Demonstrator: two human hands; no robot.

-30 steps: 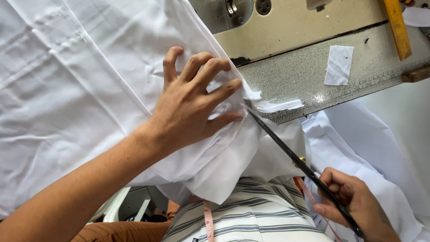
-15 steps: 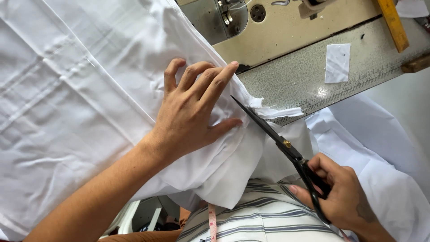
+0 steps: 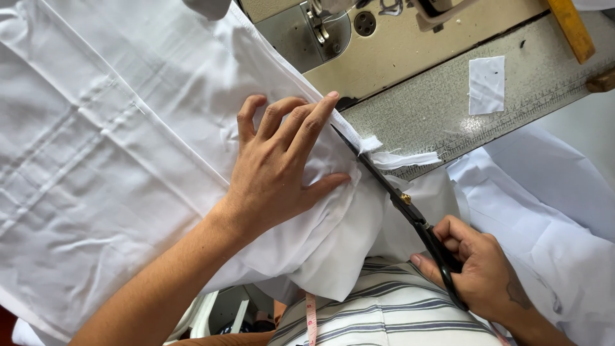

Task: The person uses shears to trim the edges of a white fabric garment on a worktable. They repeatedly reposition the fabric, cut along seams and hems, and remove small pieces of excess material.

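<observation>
Surface: grey sewing table [image 3: 448, 109], sewing machine [image 3: 384, 38] at top centre.
Left hand [image 3: 282, 173]: flat, fingers spread, pressing white fabric [image 3: 115, 154] mid-frame.
Right hand [image 3: 480, 275]: lower right, gripping black scissors [image 3: 397, 192], blades along the fabric's edge.

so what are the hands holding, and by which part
The right hand holds black scissors by the handle loops. The left hand grips nothing; it presses flat on the white cloth.

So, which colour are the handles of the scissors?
Black, seen in the head view: scissors in the right hand.
</observation>
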